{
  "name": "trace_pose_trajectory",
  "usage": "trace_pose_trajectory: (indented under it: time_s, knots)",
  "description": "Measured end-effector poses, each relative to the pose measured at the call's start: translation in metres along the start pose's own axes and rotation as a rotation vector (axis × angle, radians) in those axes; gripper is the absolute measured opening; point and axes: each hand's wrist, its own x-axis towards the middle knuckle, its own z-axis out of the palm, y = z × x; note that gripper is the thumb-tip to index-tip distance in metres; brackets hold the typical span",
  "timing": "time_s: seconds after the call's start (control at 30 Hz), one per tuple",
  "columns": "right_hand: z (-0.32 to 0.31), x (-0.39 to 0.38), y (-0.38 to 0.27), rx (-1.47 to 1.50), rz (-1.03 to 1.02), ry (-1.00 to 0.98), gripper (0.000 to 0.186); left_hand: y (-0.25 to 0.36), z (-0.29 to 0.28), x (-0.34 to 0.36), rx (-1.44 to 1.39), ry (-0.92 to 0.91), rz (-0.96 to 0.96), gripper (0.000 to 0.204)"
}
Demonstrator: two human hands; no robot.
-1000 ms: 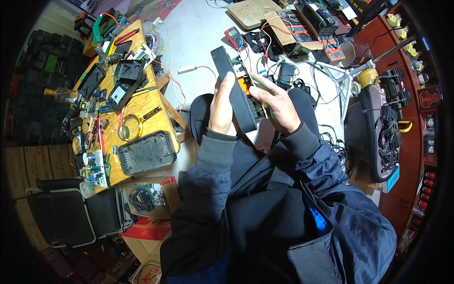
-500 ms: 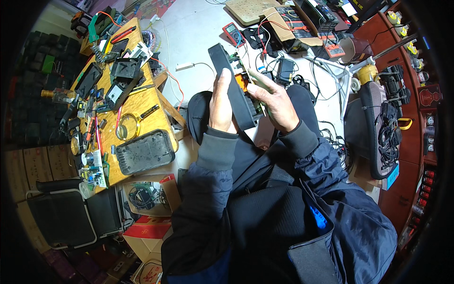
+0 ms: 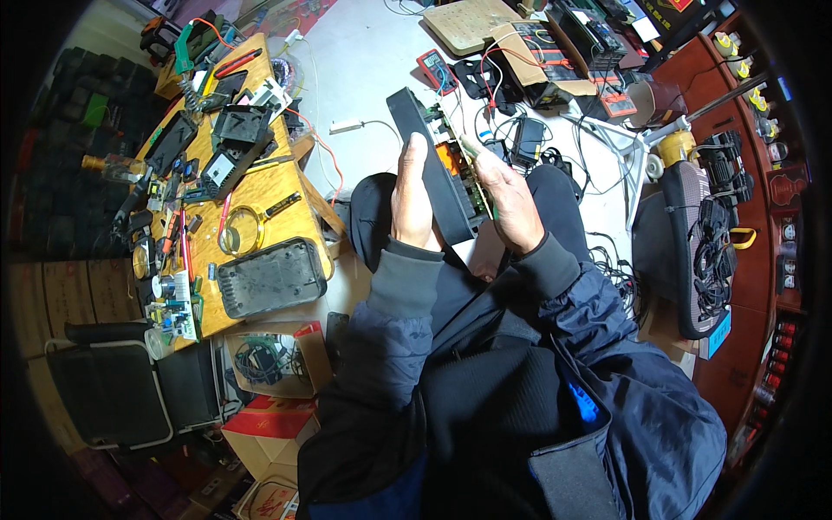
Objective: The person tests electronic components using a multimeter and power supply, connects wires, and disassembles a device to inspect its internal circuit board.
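Above my lap a long black plastic case [image 3: 426,173] is tilted on its side, one end pointing away from me. My left hand [image 3: 412,195] grips its left wall, thumb along the outside and the other fingers hidden beneath. Along its open right side a circuit board [image 3: 472,184] shows, with an orange part [image 3: 448,159] and several small components. My right hand [image 3: 513,205] is closed on the board's outer edge, the thumb lying along it and the fingertips partly hidden. How far the board sits inside the case is hard to see.
At the left, a wooden bench [image 3: 295,195] bears a magnifying glass [image 3: 243,230], an empty black shell [image 3: 270,277], loose boards and tools. A red multimeter [image 3: 436,71] lies on the floor ahead, near tangled cables and a cardboard box [image 3: 563,87]. A dark padded seat [image 3: 685,234] stands right.
My right thumb has shifted from over the orange part to the board's edge, and the right fingers have drawn in. The case remains in my left hand, with the view slightly shifted.
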Motion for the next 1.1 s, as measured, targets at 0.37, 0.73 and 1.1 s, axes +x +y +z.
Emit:
trace_pose_trajectory:
  time_s: [0.37,0.73,1.1]
  knots:
    - [0.003,-0.003,-0.013,0.137,0.077,-0.034,0.057,-0.001,-0.005,-0.002,0.005,-0.03,0.049,0.044]
    - [0.006,-0.007,-0.026,0.049,0.031,0.039,0.056,0.003,0.003,-0.012,0.079,-0.089,0.125,0.051]
    - [0.006,-0.004,-0.013,0.352,0.071,0.02,0.059,0.008,0.019,-0.016,0.194,-0.051,0.244,0.066]
